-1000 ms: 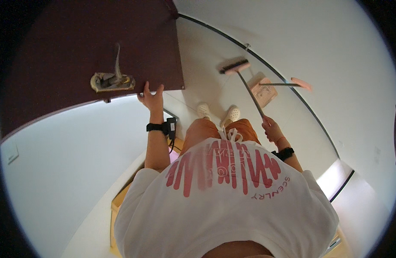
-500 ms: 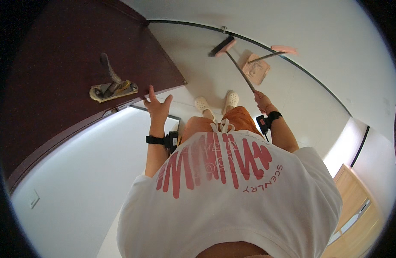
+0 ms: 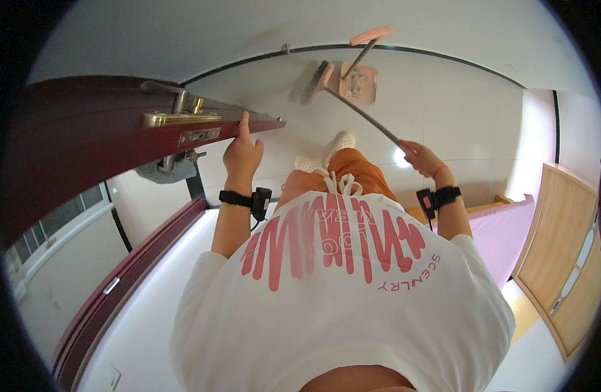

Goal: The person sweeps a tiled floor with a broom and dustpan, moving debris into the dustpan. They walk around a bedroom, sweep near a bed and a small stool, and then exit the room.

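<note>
My left hand (image 3: 243, 155) is at the free edge of a dark red door (image 3: 137, 140), a finger stretched up along it and the other fingers closed at the edge, partly hidden. Close by on the door are a lever handle (image 3: 178, 99) and a latch plate (image 3: 200, 136). My right hand (image 3: 423, 159) is closed around the end of a broom's thin grey handle (image 3: 365, 117). The pink broom head (image 3: 325, 76), with dark blurred bristles, is at the floor beside a pink dustpan (image 3: 360, 91). The dustpan's upright handle ends in a pink grip (image 3: 372, 34).
A door stop (image 3: 286, 49) sits by the far wall's dark skirting. The door frame (image 3: 137, 261) and a barred window (image 3: 59, 219) are at left. A pink cloth-covered piece (image 3: 503, 232) and a wooden cabinet (image 3: 558, 261) stand at right. My feet wear cream clogs (image 3: 339, 144).
The door has swung open, so its edge and the space behind it show. My left hand has come onto the edge. My right hand has moved right with the broom; the view has turned.
</note>
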